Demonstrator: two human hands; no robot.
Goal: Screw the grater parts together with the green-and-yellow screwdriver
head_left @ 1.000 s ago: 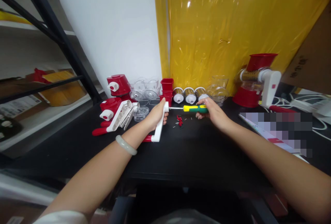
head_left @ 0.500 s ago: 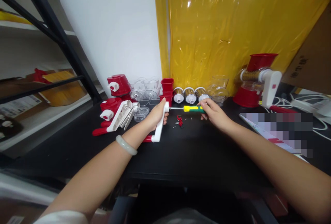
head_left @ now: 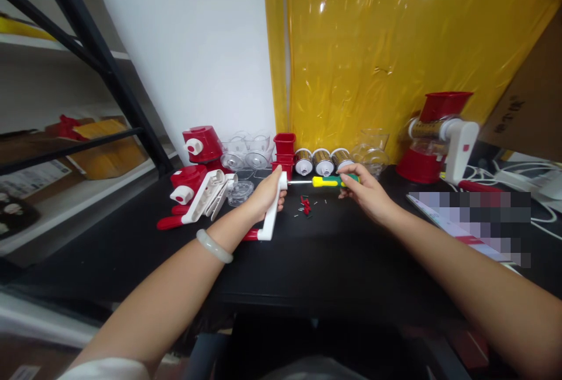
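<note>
My left hand (head_left: 268,194) is closed around the upper end of a white crank handle (head_left: 271,216), whose red grip (head_left: 251,235) points left at the bottom. A screwdriver (head_left: 329,181) with a yellow and green handle lies level in my right hand (head_left: 362,190), gripped by the fingers and thumb. Its metal shaft runs left to the white end of the crank; whether the tip touches a screw there is too small to tell. Below the shaft, small red parts (head_left: 306,204) and several tiny screws lie on the black table (head_left: 325,263).
More crank handles (head_left: 202,198) and red grinder bases (head_left: 202,144) stand at left. Clear plastic housings (head_left: 246,151), red hoppers (head_left: 284,144) and metal drums (head_left: 322,161) line the back. An assembled rotary grater (head_left: 434,134), white cables (head_left: 544,210) and a flat, partly blurred-out item (head_left: 432,207) are at right.
My right hand has shifted slightly right and its fingers have changed position on the screwdriver handle, showing more of the green end. The left hand and crank handle hold still.
</note>
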